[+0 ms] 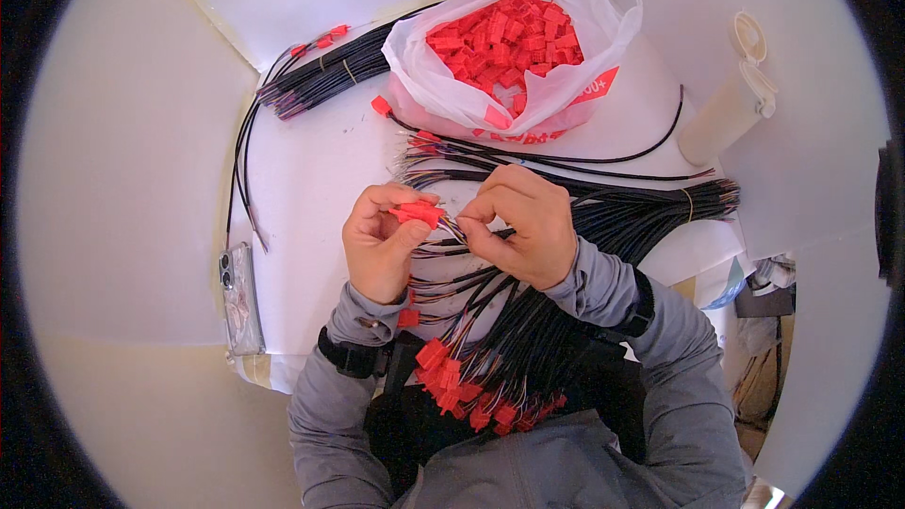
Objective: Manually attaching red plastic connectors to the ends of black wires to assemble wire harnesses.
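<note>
Between the thumb and fingers of my left hand (379,240) is a red plastic connector housing (418,214). Thin coloured wires (452,229) run out of its right side. My right hand (523,226) pinches these wires close to the housing, thumb and forefinger together. Under and below my hands lies a large bundle of black cables (537,339), fanned toward my lap. Several red connectors (452,382) sit on their near ends. Just beyond my hands, another tied bundle of black cables (650,203) has bare wire ends on its left.
A white plastic bag (424,94) full of red connector housings (509,38) stands at the back. Left of it lies a tied cable bundle (316,80). A phone (242,302) rests at the left table edge. At the right stands a cream bottle (726,118) with its lid up.
</note>
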Available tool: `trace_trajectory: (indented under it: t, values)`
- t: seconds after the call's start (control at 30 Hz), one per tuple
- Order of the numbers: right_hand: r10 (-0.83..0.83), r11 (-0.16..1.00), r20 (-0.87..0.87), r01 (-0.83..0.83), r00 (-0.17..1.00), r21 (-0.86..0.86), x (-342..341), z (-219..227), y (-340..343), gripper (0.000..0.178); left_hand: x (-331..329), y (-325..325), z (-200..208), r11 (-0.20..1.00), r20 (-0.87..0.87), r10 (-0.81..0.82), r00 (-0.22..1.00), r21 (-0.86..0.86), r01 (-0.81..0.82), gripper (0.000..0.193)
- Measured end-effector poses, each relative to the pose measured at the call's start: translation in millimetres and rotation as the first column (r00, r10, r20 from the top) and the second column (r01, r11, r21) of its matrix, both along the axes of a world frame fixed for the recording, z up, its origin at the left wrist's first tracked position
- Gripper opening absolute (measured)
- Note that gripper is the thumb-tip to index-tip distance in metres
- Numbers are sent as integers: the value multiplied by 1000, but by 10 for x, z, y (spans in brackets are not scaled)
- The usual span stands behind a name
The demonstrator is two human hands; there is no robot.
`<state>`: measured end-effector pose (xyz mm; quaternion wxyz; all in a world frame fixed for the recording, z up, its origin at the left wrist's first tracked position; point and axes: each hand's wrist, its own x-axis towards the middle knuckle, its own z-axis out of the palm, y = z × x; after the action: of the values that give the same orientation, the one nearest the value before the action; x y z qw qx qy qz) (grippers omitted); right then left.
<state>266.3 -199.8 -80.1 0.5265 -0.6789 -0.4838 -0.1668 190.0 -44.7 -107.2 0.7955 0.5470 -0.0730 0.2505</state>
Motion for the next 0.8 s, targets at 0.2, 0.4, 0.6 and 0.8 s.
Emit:
trace_trajectory:
  t: [0.2, 0.4, 0.6, 0.8]
  values:
    - [5, 1000, 71, -4, 997, -23, 5, 31, -10, 13, -2, 3, -3, 998, 8, 7, 1000, 58, -7, 28]
    - [-13, 999, 157, 20, 987, -40, 1, 42, -9, 14, -14, 16, -20, 998, -23, -10, 1000, 61, 12, 29]
    - [2, 999, 143, 3, 990, -35, 10, 31, -5, 15, -7, 9, -3, 999, -23, 3, 1000, 51, -2, 27]
    - [15, 1000, 101, -14, 995, -9, 23, 37, -15, 16, -12, 6, -5, 999, -16, 25, 1000, 42, -24, 26]
